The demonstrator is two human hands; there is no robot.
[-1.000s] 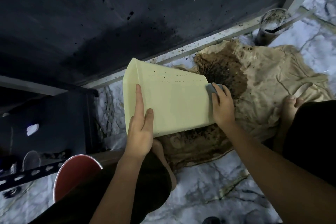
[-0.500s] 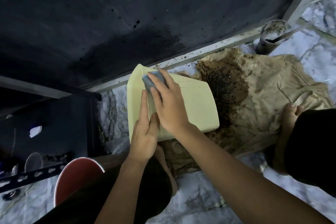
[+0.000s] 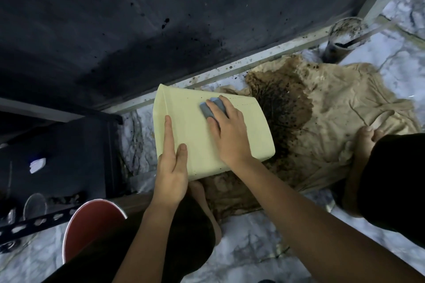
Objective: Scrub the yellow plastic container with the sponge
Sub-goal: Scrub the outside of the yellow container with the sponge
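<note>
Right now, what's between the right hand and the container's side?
The grey sponge, in the head view: the right hand presses it flat against the yellow container, with only its upper-left part showing past the fingers.

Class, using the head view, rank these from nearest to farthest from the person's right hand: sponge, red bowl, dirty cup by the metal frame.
1. Sponge: under the right hand's fingers, on the yellow container.
2. Red bowl: lower left, beside the left arm.
3. Dirty cup: upper right, at the cloth's far edge.
</note>
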